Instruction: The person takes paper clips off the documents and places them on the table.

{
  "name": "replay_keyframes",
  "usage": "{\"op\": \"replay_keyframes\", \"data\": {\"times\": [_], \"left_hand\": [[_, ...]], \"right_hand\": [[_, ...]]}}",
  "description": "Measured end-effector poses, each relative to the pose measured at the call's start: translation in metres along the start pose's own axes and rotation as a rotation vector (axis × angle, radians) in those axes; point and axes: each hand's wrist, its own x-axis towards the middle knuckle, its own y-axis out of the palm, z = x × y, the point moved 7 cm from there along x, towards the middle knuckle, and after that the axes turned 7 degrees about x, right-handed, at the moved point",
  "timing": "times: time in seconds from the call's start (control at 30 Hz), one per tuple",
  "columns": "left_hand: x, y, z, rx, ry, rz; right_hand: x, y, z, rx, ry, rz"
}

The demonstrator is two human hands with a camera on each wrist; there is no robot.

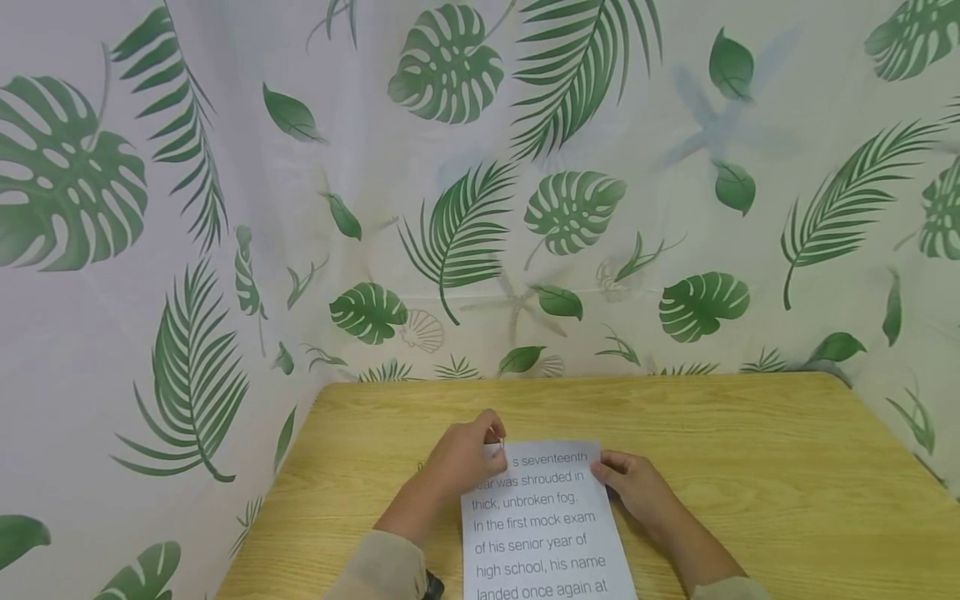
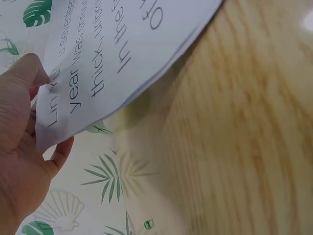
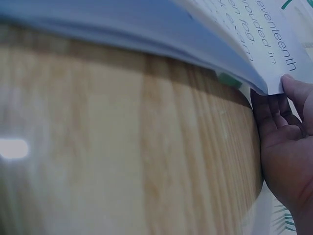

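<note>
Sheets of white paper [image 1: 536,517] with large printed text stand between my two hands, in the lower middle of the head view. My left hand [image 1: 465,454] pinches their upper left corner; in the left wrist view the thumb [image 2: 33,68] lies on the printed face and other fingers are behind the paper. At the upper right edge my right hand [image 1: 637,483] holds the paper between thumb and fingers. The right wrist view shows layered sheet edges [image 3: 146,46] raised above the wood, with the right thumb [image 3: 293,88] on the printed side.
The yellow wood-grain table [image 1: 787,467] extends around the paper. A small green object [image 2: 148,224] lies past the left hand in the left wrist view. Behind the table and along its left side hangs a white leaf-patterned curtain [image 1: 480,142]. A beige sleeve [image 1: 382,567] covers the left forearm.
</note>
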Motion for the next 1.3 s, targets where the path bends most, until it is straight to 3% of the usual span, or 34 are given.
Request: {"op": "replay_keyframes", "data": {"times": [0.27,0.7,1.03,1.3], "left_hand": [[-0.001,-0.005,0.012,-0.065,-0.021,0.024],[-0.007,-0.023,0.028,-0.156,0.001,-0.022],[-0.01,-0.037,0.045,-0.174,0.025,-0.064],[-0.011,-0.038,0.064,-0.168,0.008,-0.091]], "right_hand": [[0.0,0.0,0.0,0.012,0.002,-0.002],[0.002,0.0,-0.002,0.046,-0.002,0.015],[0.0,0.0,-0.001,0.022,-0.003,-0.02],[-0.001,0.0,-0.001,0.022,0.006,-0.022]]}}
